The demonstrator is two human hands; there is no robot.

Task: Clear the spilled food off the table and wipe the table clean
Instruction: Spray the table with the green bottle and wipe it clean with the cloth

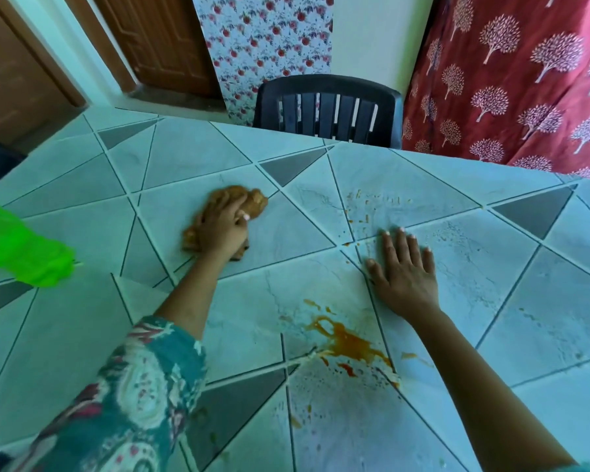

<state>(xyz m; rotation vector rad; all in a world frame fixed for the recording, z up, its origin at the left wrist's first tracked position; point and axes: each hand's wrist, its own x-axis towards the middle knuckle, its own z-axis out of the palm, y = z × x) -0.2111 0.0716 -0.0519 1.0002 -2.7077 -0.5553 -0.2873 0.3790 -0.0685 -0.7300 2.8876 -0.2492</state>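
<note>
The table has a pale blue-green cover with a triangle pattern. My left hand grips a crumpled brown cloth and presses it on the table at centre left. My right hand lies flat on the table, fingers straight and spread. An orange sauce spill with splatters lies near the front, between my two forearms. Small orange specks dot the surface beyond my right hand.
A green plastic object sits at the table's left edge. A dark plastic chair stands at the far side. A red curtain with a white tree print hangs at right. Wooden doors are behind.
</note>
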